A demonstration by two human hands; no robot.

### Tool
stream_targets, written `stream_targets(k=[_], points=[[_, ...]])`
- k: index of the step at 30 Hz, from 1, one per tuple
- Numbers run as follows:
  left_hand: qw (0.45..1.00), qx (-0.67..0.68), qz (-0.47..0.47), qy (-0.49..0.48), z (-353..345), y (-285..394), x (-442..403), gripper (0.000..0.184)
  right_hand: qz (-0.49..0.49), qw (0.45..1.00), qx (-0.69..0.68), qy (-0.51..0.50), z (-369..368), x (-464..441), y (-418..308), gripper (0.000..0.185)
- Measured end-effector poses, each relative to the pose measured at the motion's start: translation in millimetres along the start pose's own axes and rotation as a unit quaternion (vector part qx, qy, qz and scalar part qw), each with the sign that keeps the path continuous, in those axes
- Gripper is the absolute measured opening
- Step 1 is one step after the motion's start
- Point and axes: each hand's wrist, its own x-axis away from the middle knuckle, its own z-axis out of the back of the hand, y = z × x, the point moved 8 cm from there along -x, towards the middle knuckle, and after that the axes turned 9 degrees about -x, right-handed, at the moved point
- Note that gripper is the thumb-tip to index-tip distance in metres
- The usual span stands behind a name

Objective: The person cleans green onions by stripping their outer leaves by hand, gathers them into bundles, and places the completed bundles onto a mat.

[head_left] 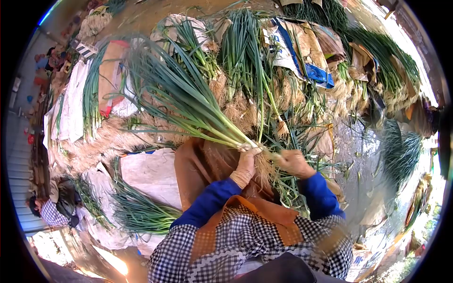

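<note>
A bunch of long green onions [207,106] slants across the middle, leaves fanned to the upper left and pale roots hanging at the lower right. My left hand [246,165] is closed around its white stems just above the roots. Close by on the right, my right hand [293,163] is closed at the root end; its fingers are partly blurred, and what they grip is too small to make out. A loose onion stalk [271,96] with a root tuft lies just beyond my hands. Brown cloth [200,165] covers my lap beneath the bunch.
Rows of onions with roots [240,47] lie beyond my hands, among sacks [314,45]. More onions [146,207] lie at the lower left beside a pale sack [151,172]. A green pile [401,148] is at the right. Another person [52,210] is at the far left.
</note>
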Motion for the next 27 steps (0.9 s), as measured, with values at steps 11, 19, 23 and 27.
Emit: stream_targets(k=[11, 19, 23, 27], points=[[0.983, 0.066, 0.024, -0.170, -44, 25, 21, 0.038, -0.085, 0.970, -0.178, 0.142, 40, -45, 36, 0.039], [0.989, 0.055, 0.081, -0.108, 4, 15, 4, 0.032, 0.081, 0.996, 0.025, 0.027, -29, -68, 6, 0.026], [0.986, 0.071, 0.063, -0.135, -7, 32, 12, 0.038, -0.089, 0.988, 0.004, -0.125, -8, -6, -7, 0.030], [0.983, 0.065, 0.093, -0.143, -9, 26, 11, 0.036, -0.146, 0.956, 0.256, -0.017, 47, 2, 56, 0.037]])
